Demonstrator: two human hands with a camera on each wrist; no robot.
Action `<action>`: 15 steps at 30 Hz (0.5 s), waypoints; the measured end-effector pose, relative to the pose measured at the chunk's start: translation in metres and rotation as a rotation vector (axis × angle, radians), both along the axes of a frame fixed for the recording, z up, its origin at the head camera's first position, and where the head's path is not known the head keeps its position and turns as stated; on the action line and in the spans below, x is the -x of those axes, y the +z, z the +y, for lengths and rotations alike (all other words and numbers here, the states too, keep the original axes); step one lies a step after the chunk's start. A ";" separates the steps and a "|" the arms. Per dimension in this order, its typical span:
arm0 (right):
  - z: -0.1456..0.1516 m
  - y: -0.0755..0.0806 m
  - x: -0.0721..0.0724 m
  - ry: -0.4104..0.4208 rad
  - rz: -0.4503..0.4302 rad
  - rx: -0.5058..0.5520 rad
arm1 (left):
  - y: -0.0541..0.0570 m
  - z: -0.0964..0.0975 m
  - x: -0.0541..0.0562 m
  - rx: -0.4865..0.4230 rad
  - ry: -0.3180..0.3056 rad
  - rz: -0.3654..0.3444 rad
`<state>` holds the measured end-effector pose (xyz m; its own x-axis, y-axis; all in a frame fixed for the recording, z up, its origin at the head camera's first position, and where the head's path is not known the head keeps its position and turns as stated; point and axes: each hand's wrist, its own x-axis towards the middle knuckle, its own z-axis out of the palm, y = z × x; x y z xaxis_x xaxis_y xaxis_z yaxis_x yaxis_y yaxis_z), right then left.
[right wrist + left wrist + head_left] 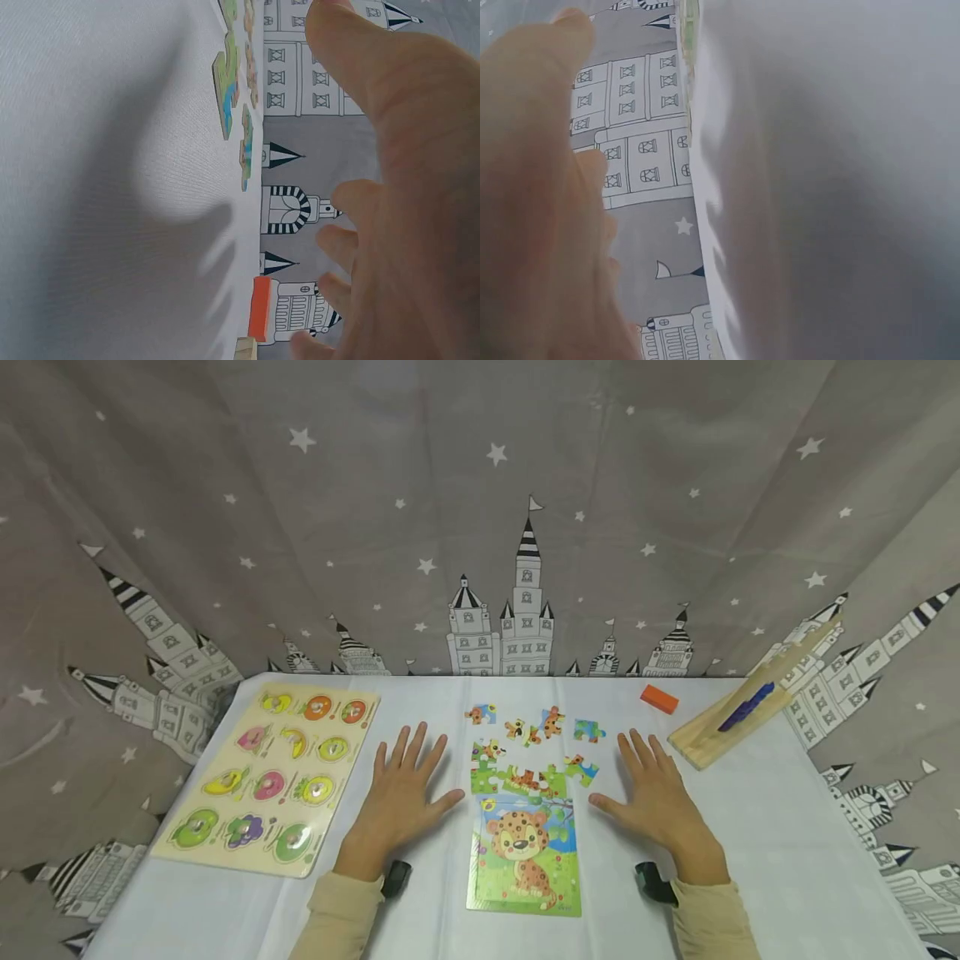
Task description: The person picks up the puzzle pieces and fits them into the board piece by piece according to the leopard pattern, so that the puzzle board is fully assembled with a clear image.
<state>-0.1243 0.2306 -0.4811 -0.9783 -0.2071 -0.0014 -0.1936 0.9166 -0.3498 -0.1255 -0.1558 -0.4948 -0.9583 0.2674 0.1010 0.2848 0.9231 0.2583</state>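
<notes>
The background is filled by a grey curtain [420, 485], printed with white stars and castles. Below it a white table [817, 860] is seen. On the table's left side, outside the left hand, a fruit board [232, 735] is placed at a slant, its fruits arranged in four rows of three. On the far right, beyond the right hand, a pale plank [697, 743] is set diagonally and marked by a dark blue streak [746, 706].

The left hand [403, 797] is held palm down, its fingers spread wide and nearly straight, its thumb stretched inward; nothing is gripped. The right hand [654, 793] is held in much the same way, its fingers spread and its thumb pointed inward, and nothing is gripped there either. In both wrist views the hands are shown raised above the cloth, which is not touched by them.

Between the two hands, nearer the person, the leopard board [525, 856] is laid flat; it is touched by neither thumb. Each wrist is fitted with a black camera [396, 879].

Beyond the board, between the spread fingers, the loose pieces [534, 781] are scattered, some of them bunched along its far edge. Near the plank's lower end, an orange block [660, 699] is placed.
</notes>
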 end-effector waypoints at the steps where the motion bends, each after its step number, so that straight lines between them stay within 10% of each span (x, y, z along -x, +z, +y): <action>1: -0.001 0.000 0.001 0.001 -0.004 0.011 | -0.001 0.000 0.000 -0.005 0.000 0.004; 7: -0.008 -0.004 0.004 0.020 -0.021 0.126 | -0.008 0.003 -0.002 -0.088 -0.037 -0.031; 15: -0.025 -0.015 0.009 0.017 -0.022 0.119 | -0.012 0.029 -0.026 -0.322 -0.287 -0.326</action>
